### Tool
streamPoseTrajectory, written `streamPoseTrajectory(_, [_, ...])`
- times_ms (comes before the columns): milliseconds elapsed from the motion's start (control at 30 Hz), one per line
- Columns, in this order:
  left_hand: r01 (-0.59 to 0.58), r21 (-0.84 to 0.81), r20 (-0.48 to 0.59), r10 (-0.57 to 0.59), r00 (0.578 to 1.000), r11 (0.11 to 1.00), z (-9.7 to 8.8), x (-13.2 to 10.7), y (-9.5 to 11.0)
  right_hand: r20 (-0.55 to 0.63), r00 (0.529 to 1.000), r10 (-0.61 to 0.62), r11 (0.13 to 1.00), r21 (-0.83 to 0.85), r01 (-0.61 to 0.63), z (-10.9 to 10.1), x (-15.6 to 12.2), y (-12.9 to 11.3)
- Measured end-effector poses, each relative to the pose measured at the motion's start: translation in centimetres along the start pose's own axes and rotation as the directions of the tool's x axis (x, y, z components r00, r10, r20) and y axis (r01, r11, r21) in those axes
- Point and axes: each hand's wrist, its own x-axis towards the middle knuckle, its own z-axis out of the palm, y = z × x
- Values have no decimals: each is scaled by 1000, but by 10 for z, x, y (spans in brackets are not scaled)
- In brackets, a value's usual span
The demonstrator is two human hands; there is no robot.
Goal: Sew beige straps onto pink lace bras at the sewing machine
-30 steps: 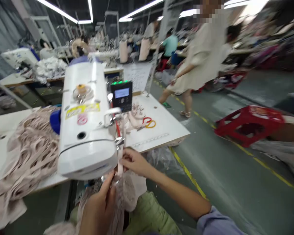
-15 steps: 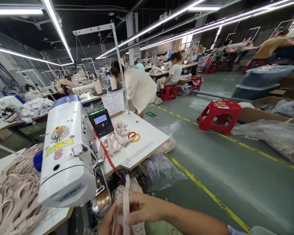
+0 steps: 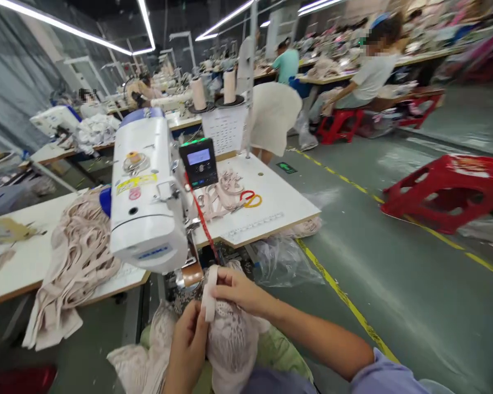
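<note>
A pale elastic strap (image 3: 209, 293) stands upright between both hands, just below the head of a white sewing machine (image 3: 145, 189). My left hand (image 3: 189, 345) pinches its lower end from the left. My right hand (image 3: 238, 290) pinches its upper part from the right. Under the hands, pink lace fabric (image 3: 230, 345) lies bunched on my lap.
A heap of beige straps (image 3: 80, 251) lies on the white table (image 3: 271, 219) left of the machine. More straps and red-and-yellow scissors (image 3: 250, 198) lie beside a control panel (image 3: 198, 161). A clear plastic bag (image 3: 279, 260) sits on the floor. A red stool (image 3: 447, 191) stands at right. A person in cream bends over behind the table; others sit at far benches.
The view swung up and then down again. My hands drew the strap away from the needle area and down over my lap. The person in cream walked farther away.
</note>
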Motion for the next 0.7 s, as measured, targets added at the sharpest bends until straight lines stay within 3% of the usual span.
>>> streamPoseTrajectory(67, [-18, 52, -111, 23, 994, 998, -4, 5, -7, 27, 1000, -13, 995, -101, 15, -4, 12, -3])
streamPoseTrajectory(133, [-40, 127, -153, 60, 986, 991, -11, 12, -13, 24, 999, -35, 982, -185, 39, -9, 24, -7])
streamPoseTrajectory(267, [-74, 210, -135, 103, 985, 975, -26, 25, -17, -53, 997, -51, 970, -239, 37, -21, 44, -10])
streamPoseTrajectory(433, [32, 125, -95, -20, 995, 992, -36, 32, -12, -94, 995, -41, 939, -345, 6, -30, 64, -12])
streamPoseTrajectory(600, [130, 7, -35, -129, 991, 992, -38, 35, -11, -91, 960, -265, 731, -668, 139, -27, 83, -15])
streamPoseTrajectory(700, [165, -15, -2, -165, 986, 986, -40, 34, -13, -65, 927, -370, 618, -762, 194, -23, 92, -17])
